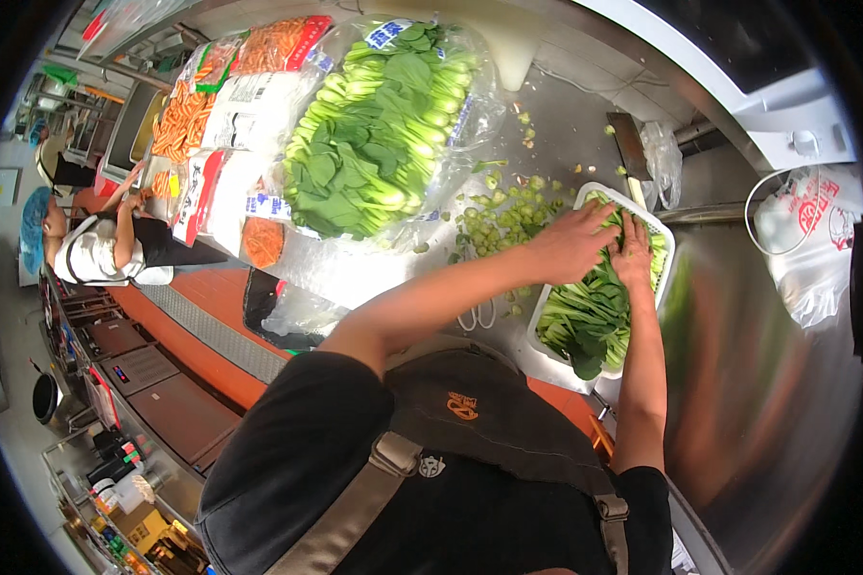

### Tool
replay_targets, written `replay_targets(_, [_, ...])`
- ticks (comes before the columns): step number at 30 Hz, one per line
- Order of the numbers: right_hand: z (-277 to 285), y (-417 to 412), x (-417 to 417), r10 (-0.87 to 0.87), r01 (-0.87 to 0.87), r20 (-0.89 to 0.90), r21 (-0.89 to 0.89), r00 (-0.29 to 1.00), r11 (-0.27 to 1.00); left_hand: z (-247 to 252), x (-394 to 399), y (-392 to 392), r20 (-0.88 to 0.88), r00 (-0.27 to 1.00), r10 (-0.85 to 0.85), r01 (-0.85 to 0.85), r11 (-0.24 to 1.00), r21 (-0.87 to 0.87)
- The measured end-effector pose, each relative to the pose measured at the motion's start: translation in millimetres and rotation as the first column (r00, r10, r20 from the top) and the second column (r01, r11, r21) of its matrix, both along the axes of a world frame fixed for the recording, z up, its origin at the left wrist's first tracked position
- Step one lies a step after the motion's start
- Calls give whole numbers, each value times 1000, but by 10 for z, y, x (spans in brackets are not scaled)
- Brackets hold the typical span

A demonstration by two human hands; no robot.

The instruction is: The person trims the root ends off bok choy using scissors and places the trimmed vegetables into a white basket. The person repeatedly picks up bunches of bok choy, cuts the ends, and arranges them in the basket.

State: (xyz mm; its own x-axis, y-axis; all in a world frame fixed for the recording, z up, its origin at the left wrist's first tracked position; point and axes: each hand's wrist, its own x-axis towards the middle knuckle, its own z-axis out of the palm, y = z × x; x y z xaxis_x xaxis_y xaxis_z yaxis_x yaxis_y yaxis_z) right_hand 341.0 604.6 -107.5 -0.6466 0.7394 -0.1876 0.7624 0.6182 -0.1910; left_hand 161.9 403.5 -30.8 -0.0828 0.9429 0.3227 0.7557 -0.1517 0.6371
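A white plastic basket (667,269) of cut leafy greens (582,316) stands at the right end of the steel table. My left hand (575,241) reaches across to it, its fingers spread over the greens near the far end. Beside it, my right hand (631,251) rests on the same greens, fingers apart and pointing away from me. Neither hand visibly holds anything, though some fingertips are partly lost among the leaves. Left of the basket lie many trimmed bok choy root ends (496,223). A large clear plastic bag of whole bok choy (381,136) lies further left.
A cleaver (628,146) lies behind the basket, near a crumpled plastic bag (661,162). Bags of orange food pieces (183,118) and white packages (241,111) fill the table's left end. A person in a blue hair cover (101,244) works there. A white carrier bag (805,244) hangs at right.
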Motion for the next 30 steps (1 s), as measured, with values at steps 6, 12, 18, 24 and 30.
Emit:
replay_targets(6, [1185,-855,-1148,133,-110,-196,120,972,987,356,-910,-1482,76,886,458,-464,870,168])
replay_targets(12, [979,-1650,-2962,158,-519,-716,-318,680,793,72,-1249,-2082,151,860,487,-429,851,-303])
replay_targets(18, [701,-1893,-3881,552,-547,-46,82,833,833,-5,-1094,-2344,157,912,378,-351,919,-177])
replay_targets(24, [798,-2076,-4105,560,-569,176,2,810,822,-56,-1135,-2505,272,844,462,-438,887,-147])
replay_targets(30, [664,-2028,-4302,453,-469,254,-1,854,883,-401,-1006,-2415,49,887,459,-455,887,-77])
